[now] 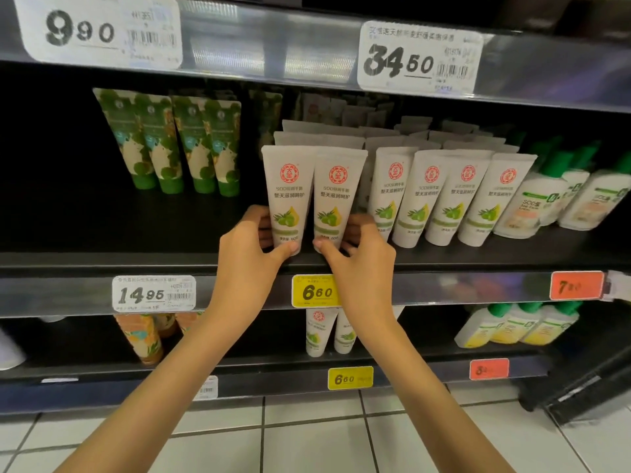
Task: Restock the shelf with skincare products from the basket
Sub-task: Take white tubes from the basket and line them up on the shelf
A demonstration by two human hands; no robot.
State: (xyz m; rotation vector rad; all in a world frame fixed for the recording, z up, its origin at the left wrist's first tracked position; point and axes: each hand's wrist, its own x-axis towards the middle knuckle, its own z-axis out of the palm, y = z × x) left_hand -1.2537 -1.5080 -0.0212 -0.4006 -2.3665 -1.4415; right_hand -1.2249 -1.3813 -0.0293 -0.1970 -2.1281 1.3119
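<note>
Head view — white tubes [287,194], red seal, olives.

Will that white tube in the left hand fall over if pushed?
Probably: the white tube stands on its narrow cap, wide end up, so looks tippy. Likely light, since the left hand pinches its base.
</note>
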